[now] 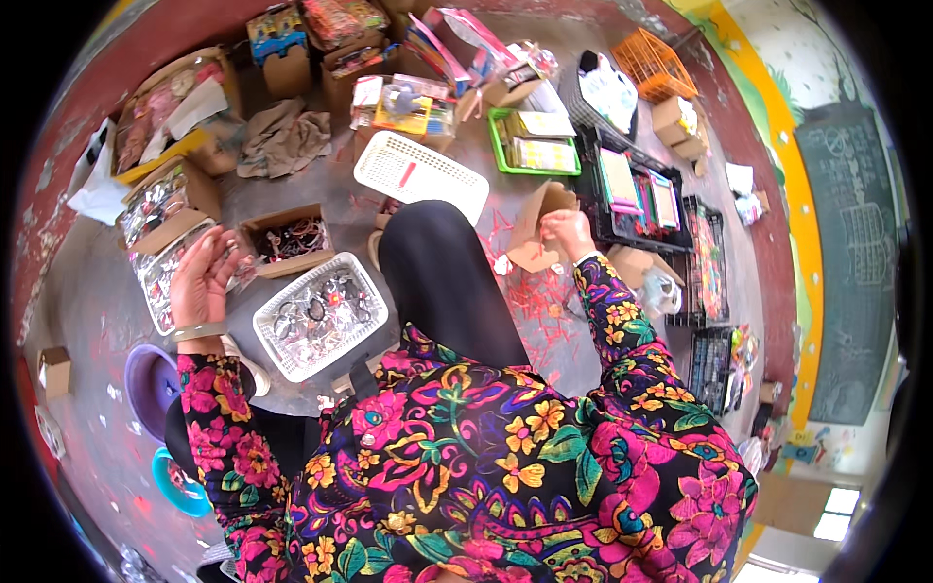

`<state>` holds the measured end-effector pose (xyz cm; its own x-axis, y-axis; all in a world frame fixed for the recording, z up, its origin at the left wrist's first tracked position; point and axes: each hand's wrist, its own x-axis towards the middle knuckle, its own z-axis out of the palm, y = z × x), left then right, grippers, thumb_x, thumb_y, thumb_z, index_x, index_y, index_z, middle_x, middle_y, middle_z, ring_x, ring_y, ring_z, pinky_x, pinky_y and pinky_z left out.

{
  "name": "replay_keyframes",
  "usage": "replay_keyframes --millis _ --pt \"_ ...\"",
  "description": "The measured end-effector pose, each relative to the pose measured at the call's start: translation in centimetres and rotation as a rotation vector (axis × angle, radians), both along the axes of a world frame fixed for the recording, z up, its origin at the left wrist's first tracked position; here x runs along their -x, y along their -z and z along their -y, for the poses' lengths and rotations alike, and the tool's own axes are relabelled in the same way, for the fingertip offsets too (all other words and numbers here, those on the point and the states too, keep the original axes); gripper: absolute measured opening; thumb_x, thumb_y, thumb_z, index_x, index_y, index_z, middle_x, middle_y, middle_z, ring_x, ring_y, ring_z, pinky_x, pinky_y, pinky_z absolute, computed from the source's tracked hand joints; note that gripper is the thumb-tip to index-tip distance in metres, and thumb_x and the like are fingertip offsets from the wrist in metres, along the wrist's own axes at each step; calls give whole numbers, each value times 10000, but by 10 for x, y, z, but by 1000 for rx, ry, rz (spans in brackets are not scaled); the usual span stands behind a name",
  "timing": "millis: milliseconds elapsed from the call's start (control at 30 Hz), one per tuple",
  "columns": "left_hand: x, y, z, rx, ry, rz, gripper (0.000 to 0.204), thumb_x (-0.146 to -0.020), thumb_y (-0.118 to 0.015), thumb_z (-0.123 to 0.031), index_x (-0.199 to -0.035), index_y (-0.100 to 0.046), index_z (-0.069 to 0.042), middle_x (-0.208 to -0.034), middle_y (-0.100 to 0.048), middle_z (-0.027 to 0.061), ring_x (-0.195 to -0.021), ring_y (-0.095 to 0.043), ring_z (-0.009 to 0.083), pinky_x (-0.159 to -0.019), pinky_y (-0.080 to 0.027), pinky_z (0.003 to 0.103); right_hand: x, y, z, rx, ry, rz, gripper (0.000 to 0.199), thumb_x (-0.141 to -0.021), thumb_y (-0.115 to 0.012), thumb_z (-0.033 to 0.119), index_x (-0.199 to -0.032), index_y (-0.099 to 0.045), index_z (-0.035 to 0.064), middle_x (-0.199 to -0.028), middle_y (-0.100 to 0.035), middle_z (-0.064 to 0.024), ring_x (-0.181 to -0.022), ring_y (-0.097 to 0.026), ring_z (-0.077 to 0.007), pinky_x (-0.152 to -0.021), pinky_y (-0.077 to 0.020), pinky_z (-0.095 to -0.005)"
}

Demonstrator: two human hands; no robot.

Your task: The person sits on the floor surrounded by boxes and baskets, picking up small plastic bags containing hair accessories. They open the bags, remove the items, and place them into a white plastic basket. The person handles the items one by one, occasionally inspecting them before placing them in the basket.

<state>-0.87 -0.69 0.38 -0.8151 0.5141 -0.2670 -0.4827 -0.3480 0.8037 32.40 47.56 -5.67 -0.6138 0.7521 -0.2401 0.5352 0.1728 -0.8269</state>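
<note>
Head view: on the floor, left hand (201, 277) is raised, fingers loosely curled; I cannot tell what it holds. Just right, the white basket (321, 316) of small trinkets could tip if knocked. Right hand (567, 233) pinches a brown cardboard piece (537, 228), which could tear or slip.

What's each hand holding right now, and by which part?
The right hand grips a small brown cardboard box at its upper right flap. The left hand is raised with fingers curled; whether it holds anything cannot be told.
</note>
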Motion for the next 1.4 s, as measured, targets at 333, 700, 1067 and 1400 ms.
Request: replay_keyframes --millis 333,700,1067,1400 --pt "-5 4 -10 92 -13 25 271 -880 -472 -80 -1095 -505 80 -1042 -579 193 -971 -582 237 -814 -510 316 -114 108 9 -68 198 406 143 -699 -598 16 -825 -628 -43 -705 -641 -123 -570 -626 -182 -526 -504 -269" --pt "-5 6 -11 86 3 3 268 -875 -484 -90 -1086 -509 72 -1034 -584 191 -959 -589 214 -794 -519 294 -129 133 7 639 186 388 272 -848 -437 113 -1098 -544 100 -972 -604 -87 -879 -567 -226 -763 -482 -411" --pt "-5 6 -5 57 16 29 289 -865 -503 -90 -1096 -510 84 -1045 -583 190 -984 -579 240 -825 -504 306 -147 127 10 768 430 324 457 -794 -499 62 -1235 -444 166 -1062 -542 -120 -940 -549 -281 -762 -494 -449" --pt "-4 7 -6 38 24 42 274 -876 -477 -83 -1097 -505 77 -1052 -576 190 -986 -577 238 -826 -503 311 -161 127 -7 689 327 353 478 -727 -576 19 -1186 -491 115 -918 -591 -101 -803 -595 -238 -684 -519 -386"
